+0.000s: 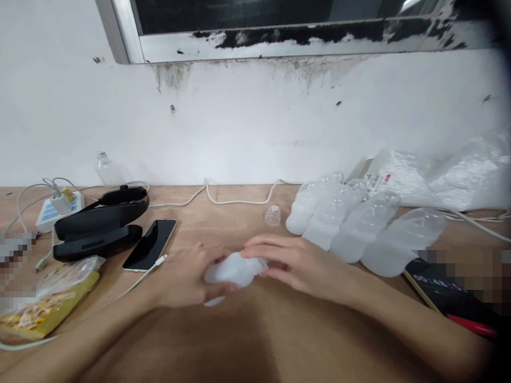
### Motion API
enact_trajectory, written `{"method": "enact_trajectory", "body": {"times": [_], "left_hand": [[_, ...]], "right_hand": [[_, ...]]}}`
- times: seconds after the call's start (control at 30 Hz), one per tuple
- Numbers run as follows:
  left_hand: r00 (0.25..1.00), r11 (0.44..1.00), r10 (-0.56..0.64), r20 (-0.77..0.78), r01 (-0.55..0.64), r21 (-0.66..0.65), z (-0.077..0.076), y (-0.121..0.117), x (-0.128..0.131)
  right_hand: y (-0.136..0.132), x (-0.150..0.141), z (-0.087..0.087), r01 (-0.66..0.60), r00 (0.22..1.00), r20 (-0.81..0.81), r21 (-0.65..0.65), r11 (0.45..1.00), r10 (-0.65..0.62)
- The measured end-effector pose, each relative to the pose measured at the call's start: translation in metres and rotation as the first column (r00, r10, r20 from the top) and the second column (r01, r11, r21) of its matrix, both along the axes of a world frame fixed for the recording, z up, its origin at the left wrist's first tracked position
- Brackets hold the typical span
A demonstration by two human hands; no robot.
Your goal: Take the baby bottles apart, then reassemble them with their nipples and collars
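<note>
Brown wooden bench [227,229]: at right, several frosted white plastic bottles [355,231] stand capped; one small clear plastic cap [272,215] lies loose. Centrally, the left hand [186,276] wraps its fingers round another frosted bottle [235,270]; the right hand [305,260] pinches its neck end, completeness undetermined.

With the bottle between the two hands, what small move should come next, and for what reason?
Probably the right hand should gently press or turn the narrow end of the bottle while the left hand steadies it. The left hand already grips the body and the right fingers surround that end, hiding whether it is fully closed.
</note>
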State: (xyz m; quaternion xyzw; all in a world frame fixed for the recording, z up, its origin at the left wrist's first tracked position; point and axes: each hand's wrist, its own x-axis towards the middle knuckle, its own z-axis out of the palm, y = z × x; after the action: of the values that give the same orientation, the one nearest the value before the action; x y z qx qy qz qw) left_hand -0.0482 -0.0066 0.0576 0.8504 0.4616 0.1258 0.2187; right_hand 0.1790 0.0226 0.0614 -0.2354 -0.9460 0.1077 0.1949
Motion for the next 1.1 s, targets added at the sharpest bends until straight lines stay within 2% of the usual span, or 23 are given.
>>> {"method": "enact_trajectory", "body": {"times": [0.03,0.1,0.13,0.17,0.2,0.23,0.27,0.3,0.33,0.37,0.47,0.57,0.67,0.73,0.77,0.8,0.83,0.87,0.9,0.93,1.0,1.1], "left_hand": [[0.997,0.996,-0.022,0.078,0.029,-0.085,0.005,0.003,-0.003],[0.972,0.959,-0.093,0.215,0.145,-0.244,0.017,0.009,-0.009],[0.965,0.941,-0.116,0.235,0.183,-0.286,0.022,0.013,-0.012],[0.967,0.943,-0.103,0.232,0.169,-0.285,0.025,0.018,-0.015],[0.975,0.966,-0.047,0.217,0.099,-0.239,0.026,0.026,-0.019],[0.978,0.989,0.055,0.201,-0.026,-0.143,0.024,0.034,-0.023],[0.956,0.977,0.212,0.204,-0.213,-0.018,0.019,0.045,-0.028],[0.893,0.897,0.393,0.219,-0.425,0.121,0.013,0.056,-0.033],[0.820,0.788,0.535,0.205,-0.572,0.228,0.005,0.068,-0.039],[0.781,0.740,0.592,0.199,-0.625,0.248,-0.004,0.079,-0.045],[0.721,0.679,0.665,0.195,-0.692,0.244,-0.029,0.103,-0.060],[0.704,0.657,0.679,0.210,-0.709,0.256,-0.040,0.109,-0.066],[0.703,0.632,0.668,0.244,-0.710,0.311,-0.034,0.099,-0.059],[0.717,0.587,0.629,0.301,-0.691,0.421,-0.026,0.086,-0.046],[0.762,0.547,0.551,0.340,-0.638,0.542,-0.022,0.078,-0.037],[0.817,0.534,0.452,0.359,-0.570,0.624,-0.020,0.069,-0.026],[0.879,0.584,0.339,0.335,-0.476,0.658,-0.019,0.059,-0.014],[0.933,0.684,0.233,0.274,-0.358,0.635,-0.021,0.049,-0.002],[0.968,0.792,0.155,0.198,-0.241,0.561,-0.025,0.040,0.009],[0.990,0.873,0.077,0.119,-0.125,0.472,-0.030,0.032,0.020],[0.994,0.944,-0.003,0.107,-0.033,0.328,-0.043,0.020,0.037],[0.983,0.966,0.062,0.174,-0.103,0.237,-0.059,0.018,0.048]], "right_hand": [[0.000,0.001,0.000,-0.030,0.999,-0.020,0.204,0.979,0.035],[0.001,0.004,0.002,-0.052,0.994,-0.059,0.520,0.853,0.096],[0.002,0.007,0.002,-0.014,0.991,-0.099,0.611,0.791,0.095],[0.004,0.009,0.003,0.055,0.987,-0.152,0.649,0.759,0.059],[0.005,0.011,0.003,0.136,0.981,-0.196,0.634,0.761,-0.013],[0.007,0.012,0.002,0.205,0.973,-0.206,0.576,0.791,-0.102],[0.008,0.013,0.000,0.247,0.968,-0.169,0.492,0.835,-0.186],[0.009,0.013,-0.003,0.260,0.965,-0.091,0.397,0.880,-0.244],[0.009,0.012,-0.007,0.250,0.964,0.007,0.306,0.919,-0.264],[0.009,0.011,-0.012,0.234,0.960,0.099,0.223,0.946,-0.261],[0.008,0.006,-0.026,0.236,0.938,0.240,0.083,0.968,-0.249],[0.006,0.000,-0.035,0.264,0.932,0.255,0.016,0.964,-0.259],[0.004,-0.005,-0.042,0.306,0.942,0.173,-0.081,0.949,-0.289],[0.004,-0.008,-0.045,0.330,0.943,0.107,-0.152,0.932,-0.317],[0.004,-0.009,-0.046,0.340,0.940,0.079,-0.182,0.923,-0.331],[0.004,-0.010,-0.047,0.348,0.937,0.060,-0.207,0.914,-0.343],[0.004,-0.011,-0.048,0.355,0.934,0.044,-0.224,0.907,-0.355],[0.005,-0.011,-0.048,0.361,0.931,0.032,-0.233,0.903,-0.364],[0.005,-0.012,-0.047,0.362,0.930,0.025,-0.236,0.902,-0.367],[0.005,-0.012,-0.047,0.358,0.931,0.020,-0.236,0.903,-0.364],[0.004,-0.012,-0.044,0.352,0.934,0.021,-0.242,0.904,-0.357],[0.001,-0.012,-0.040,0.335,0.940,0.032,-0.276,0.901,-0.339]]}}
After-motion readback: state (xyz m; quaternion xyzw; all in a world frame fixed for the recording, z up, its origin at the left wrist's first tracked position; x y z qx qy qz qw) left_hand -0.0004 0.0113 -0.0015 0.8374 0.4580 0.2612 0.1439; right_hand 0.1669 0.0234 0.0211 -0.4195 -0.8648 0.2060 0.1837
